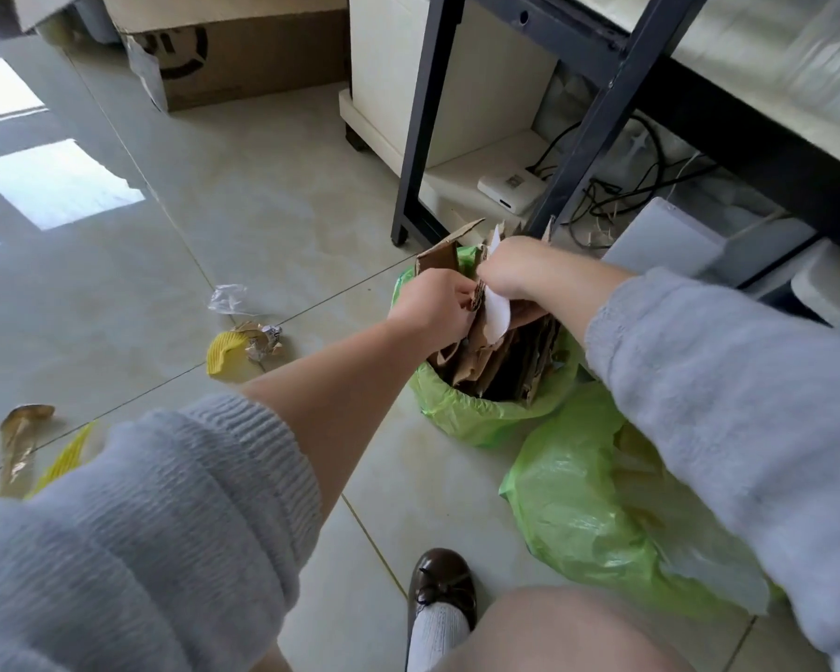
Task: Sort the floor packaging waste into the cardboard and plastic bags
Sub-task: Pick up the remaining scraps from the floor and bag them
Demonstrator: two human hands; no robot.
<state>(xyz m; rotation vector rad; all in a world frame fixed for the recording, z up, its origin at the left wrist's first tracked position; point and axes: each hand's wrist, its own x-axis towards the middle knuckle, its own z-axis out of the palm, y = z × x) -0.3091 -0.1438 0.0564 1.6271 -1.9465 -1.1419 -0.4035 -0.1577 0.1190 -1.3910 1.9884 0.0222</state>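
Note:
A green bag (476,419) stands open on the floor, stuffed with torn brown cardboard pieces (500,361). Both hands meet over its mouth. My left hand (432,308) grips the edge of a cardboard piece at the bag's left rim. My right hand (510,271) holds cardboard with a white label (496,315) hanging below it. A second green bag (592,521) lies slumped nearer to me on the right, its contents mostly hidden. On the floor to the left lie a clear plastic scrap (229,299), a yellow corrugated piece (224,354) and crumpled paper (263,339).
More scraps lie at far left: a brown wrapper (18,438) and a yellow strip (66,458). A black table leg (420,128) and a white cabinet (398,80) stand behind the bag, with cables and a white box (510,189). A big cardboard box (243,55) sits farther back.

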